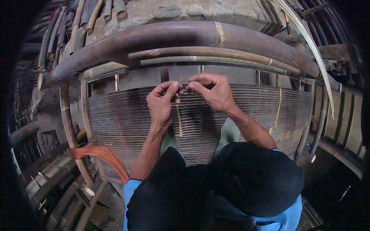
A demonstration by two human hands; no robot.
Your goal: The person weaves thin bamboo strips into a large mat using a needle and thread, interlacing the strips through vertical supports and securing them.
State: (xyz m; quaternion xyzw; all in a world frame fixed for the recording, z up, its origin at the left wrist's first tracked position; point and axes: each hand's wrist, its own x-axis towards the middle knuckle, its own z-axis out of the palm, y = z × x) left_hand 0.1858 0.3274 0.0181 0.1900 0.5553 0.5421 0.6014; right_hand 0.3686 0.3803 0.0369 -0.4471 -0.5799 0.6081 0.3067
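Note:
My left hand (161, 103) and my right hand (216, 91) are raised close together, thumbs and fingers pinched. Between the fingertips a thin strand (181, 81) shows faintly; its full length is too fine to make out. Just beneath them stretches a screen of thin, pale bamboo slats (127, 115), set in a wooden frame (85, 109). Narrow upright lines of binding cross the slats, one pale binding strip (278, 106) standing out at the right. Over the frame's left side hangs a bundle of orange-brown fibres (102, 152).
A thick bamboo pole (173, 34) runs across beyond the screen, with thinner poles below it. Long pale strips (314, 42) arc down at the right. Stacked bamboo tubes (94, 15) lie at the far left. More slatted panels (343, 115) stand at the right.

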